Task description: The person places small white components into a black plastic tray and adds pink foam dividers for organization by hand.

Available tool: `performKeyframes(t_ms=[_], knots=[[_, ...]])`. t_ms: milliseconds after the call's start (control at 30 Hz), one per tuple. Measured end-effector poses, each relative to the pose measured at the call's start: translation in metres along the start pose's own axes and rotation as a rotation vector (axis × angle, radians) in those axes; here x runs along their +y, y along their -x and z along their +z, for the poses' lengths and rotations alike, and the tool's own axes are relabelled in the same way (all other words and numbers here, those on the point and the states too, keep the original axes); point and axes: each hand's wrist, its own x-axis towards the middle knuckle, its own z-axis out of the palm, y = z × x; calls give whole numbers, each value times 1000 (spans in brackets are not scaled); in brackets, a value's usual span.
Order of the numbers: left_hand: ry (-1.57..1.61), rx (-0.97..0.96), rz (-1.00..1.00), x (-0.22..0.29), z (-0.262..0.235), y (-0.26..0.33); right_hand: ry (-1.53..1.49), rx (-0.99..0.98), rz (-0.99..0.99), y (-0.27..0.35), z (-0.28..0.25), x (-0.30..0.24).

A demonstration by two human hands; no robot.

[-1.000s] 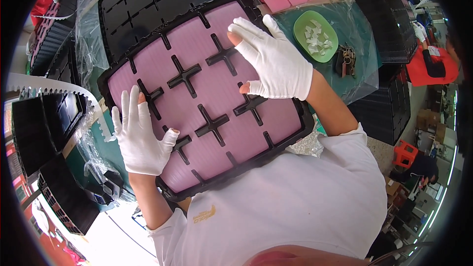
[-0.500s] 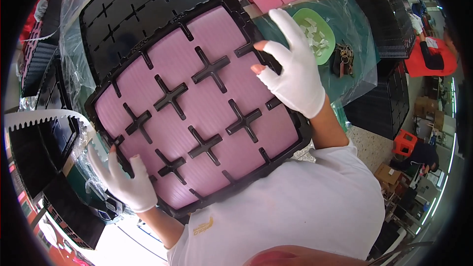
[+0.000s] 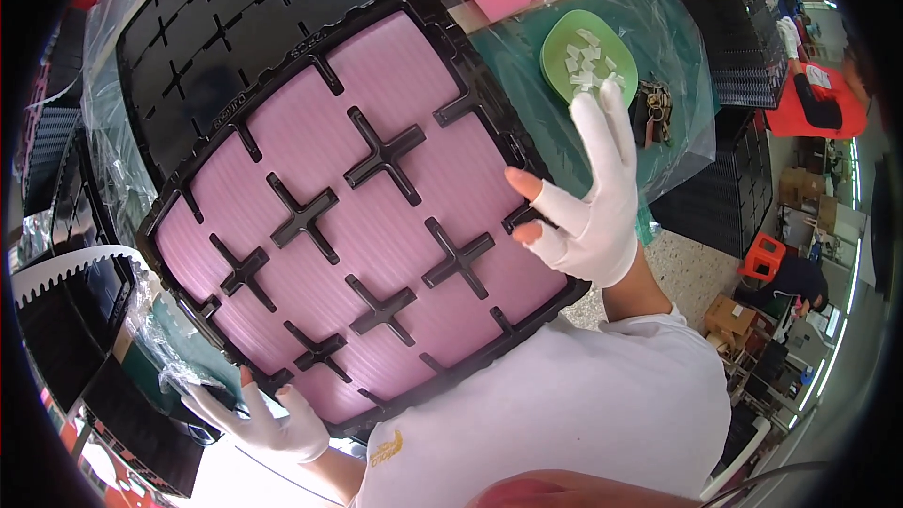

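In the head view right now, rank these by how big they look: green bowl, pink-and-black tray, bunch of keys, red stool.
1. Pink-and-black tray
2. Green bowl
Below these, unranked: bunch of keys and red stool. They look close in size, and the stool is farther away.

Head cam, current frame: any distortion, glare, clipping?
Head: fisheye seems to bow the edges of the front tray, corners go black; head, lower left: patch below the left hand clips to white; head, top: sheen on the rear black tray.
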Motion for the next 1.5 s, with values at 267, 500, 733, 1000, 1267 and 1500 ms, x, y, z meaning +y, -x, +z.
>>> performKeyframes(t_ms=[267,500,733,1000,1267,1500], knots=[[-31,-141,-418,46,-4,-29,141,-41,134,-12,6,-18],[-61,-92,-284,38,2,-31,331,-168,156,-15,5,-35],[-91,-118,-323,26,1,-25,240,-88,218,-15,17,-32],[-49,-195,-362,26,8,-27,279,-99,232,-16,19,-32],[-13,-253,-431,26,10,-30,235,-78,171,-21,24,-28],[0,-307,-410,26,16,-33,211,-13,156,-20,28,-23]])
